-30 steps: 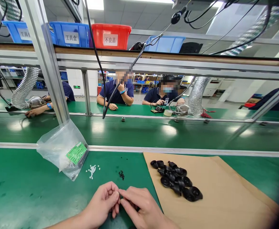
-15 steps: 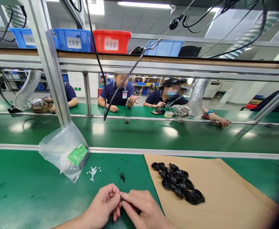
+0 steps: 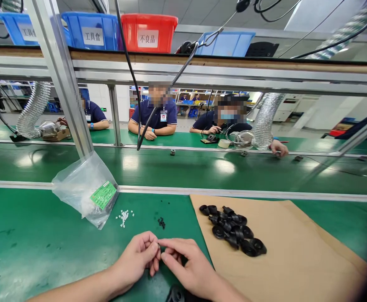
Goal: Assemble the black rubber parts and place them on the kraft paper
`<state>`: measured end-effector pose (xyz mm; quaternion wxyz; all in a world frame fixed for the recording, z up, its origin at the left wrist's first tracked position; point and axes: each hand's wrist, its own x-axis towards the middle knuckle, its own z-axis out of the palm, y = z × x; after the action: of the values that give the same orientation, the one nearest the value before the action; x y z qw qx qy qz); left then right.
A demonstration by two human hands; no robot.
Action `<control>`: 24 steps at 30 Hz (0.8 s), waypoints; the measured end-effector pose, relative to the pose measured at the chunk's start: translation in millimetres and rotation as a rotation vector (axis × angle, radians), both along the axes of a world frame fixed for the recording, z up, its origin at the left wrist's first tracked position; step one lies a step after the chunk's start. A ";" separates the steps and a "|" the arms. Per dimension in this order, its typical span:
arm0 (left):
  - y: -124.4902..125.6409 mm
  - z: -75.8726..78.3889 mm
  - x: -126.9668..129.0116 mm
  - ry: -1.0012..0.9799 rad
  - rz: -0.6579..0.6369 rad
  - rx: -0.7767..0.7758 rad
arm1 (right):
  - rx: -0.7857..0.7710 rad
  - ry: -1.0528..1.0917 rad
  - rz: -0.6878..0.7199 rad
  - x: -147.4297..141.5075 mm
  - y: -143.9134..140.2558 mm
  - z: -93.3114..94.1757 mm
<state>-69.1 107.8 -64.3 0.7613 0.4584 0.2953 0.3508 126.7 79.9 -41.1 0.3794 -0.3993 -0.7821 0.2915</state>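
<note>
My left hand (image 3: pixel 139 256) is closed in a pinch, thumb against curled fingers, around something tiny and dark that I cannot make out. Fingertip to fingertip with it, my right hand (image 3: pixel 189 264) reaches in with index finger and thumb at the same spot, its other fingers curled. Whatever lies between the tips is mostly hidden. Under the right wrist, at the bottom edge, a round black part (image 3: pixel 175 294) partly shows. Just beyond the hands lie a small pile of tiny black pieces (image 3: pixel 161 222) and a scatter of small white pieces (image 3: pixel 124 218).
Brown paper (image 3: pixel 296 235) on the right bears several black molded parts (image 3: pixel 233 228). A clear plastic bag (image 3: pixel 83 188) with a green label leans by the metal post (image 3: pixel 59 79). Beyond the rail runs a green belt (image 3: pixel 177 170); co-workers sit across it. Cables hang overhead.
The view has tipped down slightly, bringing the round black part into sight. My right thumb and fingers have spread a little; the left pinch stays. A co-worker opposite has lowered a raised hand.
</note>
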 end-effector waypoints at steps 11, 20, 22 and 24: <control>-0.5 1.1 0.0 -0.004 -0.010 -0.012 | 0.033 0.003 0.024 2.4 3.9 -4.1; -0.8 -3.4 -0.7 0.014 -0.012 0.013 | 0.136 -0.092 0.067 2.3 2.1 3.5; -0.9 -5.6 -1.2 0.035 -0.023 0.036 | 0.122 -0.093 0.057 2.1 2.8 3.4; -0.9 -7.5 -2.0 0.066 -0.033 0.068 | 0.108 -0.079 0.041 2.2 3.5 2.5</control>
<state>-71.0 106.9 -71.8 0.7410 0.5000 0.3004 0.3328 128.9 83.4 -38.6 0.3631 -0.3733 -0.8190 0.2407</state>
